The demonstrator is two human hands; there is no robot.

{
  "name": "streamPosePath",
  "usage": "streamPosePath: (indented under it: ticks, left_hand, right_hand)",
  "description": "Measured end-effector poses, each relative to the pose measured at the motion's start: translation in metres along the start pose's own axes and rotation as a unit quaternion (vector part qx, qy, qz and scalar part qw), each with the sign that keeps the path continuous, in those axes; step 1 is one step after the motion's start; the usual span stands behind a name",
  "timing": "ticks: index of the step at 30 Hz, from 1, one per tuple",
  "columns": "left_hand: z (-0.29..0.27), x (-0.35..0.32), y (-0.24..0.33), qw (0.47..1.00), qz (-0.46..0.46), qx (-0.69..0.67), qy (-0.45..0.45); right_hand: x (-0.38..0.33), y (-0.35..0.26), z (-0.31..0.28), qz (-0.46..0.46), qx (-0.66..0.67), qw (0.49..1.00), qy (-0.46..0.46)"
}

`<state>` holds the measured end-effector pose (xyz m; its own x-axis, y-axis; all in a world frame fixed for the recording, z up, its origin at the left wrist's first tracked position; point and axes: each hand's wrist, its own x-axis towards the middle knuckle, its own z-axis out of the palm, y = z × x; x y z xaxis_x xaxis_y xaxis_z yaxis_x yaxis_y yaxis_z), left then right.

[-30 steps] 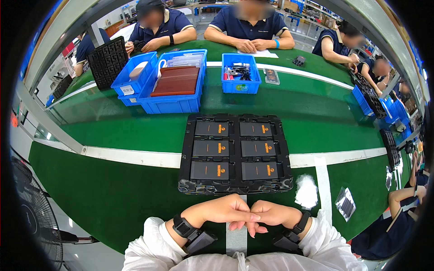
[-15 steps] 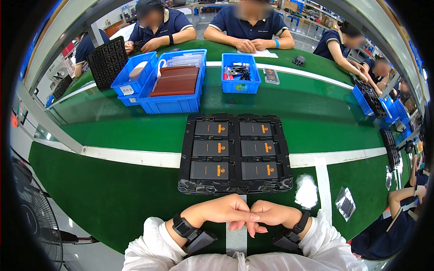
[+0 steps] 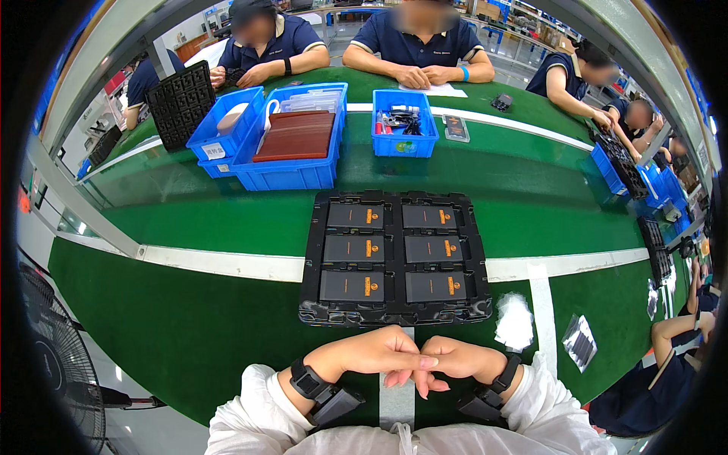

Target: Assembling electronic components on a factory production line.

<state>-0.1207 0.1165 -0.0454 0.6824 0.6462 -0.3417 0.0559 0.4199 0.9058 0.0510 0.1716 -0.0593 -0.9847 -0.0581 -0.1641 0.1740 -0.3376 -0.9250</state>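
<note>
My left hand (image 3: 377, 352) and my right hand (image 3: 456, 359) are loosely clasped over the table, in front of my body. Their fingers overlap and curl downward, with no object visible in them. Just beyond them lies a black plastic tray (image 3: 393, 258), the thing nearest to both hands but not held. Flat black rectangular blocks with orange markings, like this near-left block (image 3: 352, 287), fill its pockets in two columns. Each wrist wears a black strap with a dark device under it.
Right of the tray lie a white plastic packet (image 3: 514, 322) and a clear bag of dark strips (image 3: 580, 343). Beyond stand a blue bin with brown sheets (image 3: 294, 136) and a small blue bin (image 3: 404, 144). A fan (image 3: 61, 364) stands left. Co-workers sit across and at right.
My hands and the tray stay put. At the far right, a co-worker's arm and hand have shifted slightly.
</note>
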Motion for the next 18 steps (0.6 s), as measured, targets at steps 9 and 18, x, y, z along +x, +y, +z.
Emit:
streamPosePath:
  ticks: [9, 18]
  left_hand:
    - [0.001, 0.0, 0.002, 1.0, 0.001, -0.002, 0.005]
    - [0.0017, -0.0017, 0.0014, 0.998, 0.056, -0.006, -0.03]
  right_hand:
    - [-0.0008, -0.0003, 0.0003, 0.01, 0.01, 1.0, 0.004]
    - [-0.0001, 0.002, 0.0003, -0.003, -0.042, 0.999, 0.026]
